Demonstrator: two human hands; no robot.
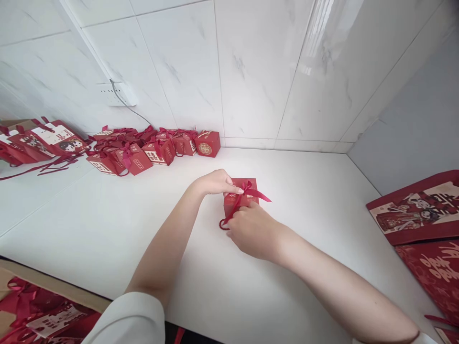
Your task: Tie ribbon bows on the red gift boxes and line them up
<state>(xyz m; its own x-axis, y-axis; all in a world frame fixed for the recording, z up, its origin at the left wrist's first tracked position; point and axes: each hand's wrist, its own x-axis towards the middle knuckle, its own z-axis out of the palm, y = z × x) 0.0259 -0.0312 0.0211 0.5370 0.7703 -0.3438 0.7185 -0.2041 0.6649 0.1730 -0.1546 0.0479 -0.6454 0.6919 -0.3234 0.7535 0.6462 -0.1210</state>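
Observation:
A small red gift box (229, 209) with pale lettering stands on the white table (308, 184). Across its top runs a red ribbon (260, 194), gathered into a knot or bow, with one pointed tail lying out to the right. My left hand (217, 183) is at the box's back left, thumb pressed on the ribbon by the knot and fingers closed. Against the near side is my right hand (253, 230), its fingers curled round a ribbon end that runs down from the knot. A twisted red cord handle (223, 224) sticks out at the lower left. My right fingertips are partly hidden.
Several red boxes with bows (159, 150) stand along the tiled wall at the back left. Red gift bags (59, 137) and loose ribbons (53, 166) lie farther left. A carton (57, 283) with red packages is at lower left, and larger red bags (416, 215) stand right.

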